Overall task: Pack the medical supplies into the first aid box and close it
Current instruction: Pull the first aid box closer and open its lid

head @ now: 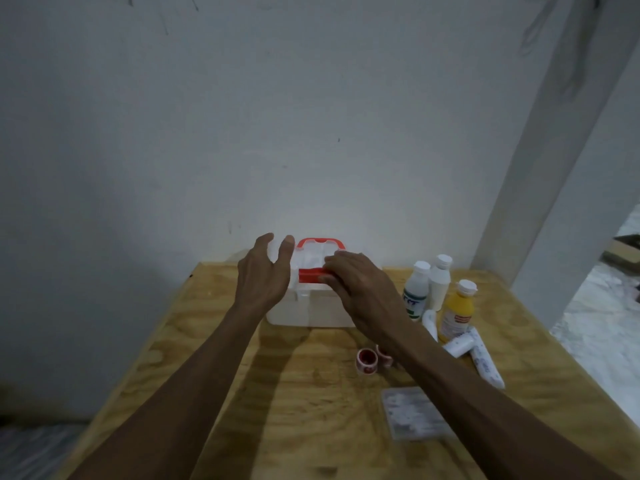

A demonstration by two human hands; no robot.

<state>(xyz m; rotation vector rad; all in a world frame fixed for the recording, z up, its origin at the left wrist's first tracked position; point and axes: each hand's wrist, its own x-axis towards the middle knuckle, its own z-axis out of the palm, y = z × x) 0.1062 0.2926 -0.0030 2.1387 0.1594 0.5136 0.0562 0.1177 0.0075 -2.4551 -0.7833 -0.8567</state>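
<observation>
While every supply is lying outside it, the first aid box [308, 306] is sitting shut at the far middle of the plywood table [194, 341], against the wall, so the packing is, by my reading, not begun; opening looks like the step in hand. The left hand [263, 275] is hovering spread and empty at the box's left top corner, perhaps brushing the lid. The right hand [360, 289] is resting flat on the lid, its fingertips [327, 271] pressing at the red latch [311, 274]; whether they are pinching it I cannot tell. Behind the latch, the red handle [320, 241] is standing up.

Right of the box, 3 bottles are standing together: a white bottle [440, 282], a green-labelled bottle [417, 292] and a yellow bottle [457, 313]. Just in front of these, 3 wrapped bandage rolls [485, 362] are lying loose. Nearer than the box, a flat clear packet [412, 415] is lying under the right forearm. Closest to the box's front, 2 small red tape rolls [366, 360] are lying, 1 half hidden by that wrist. Nothing is blocking the lid except the hands themselves.
</observation>
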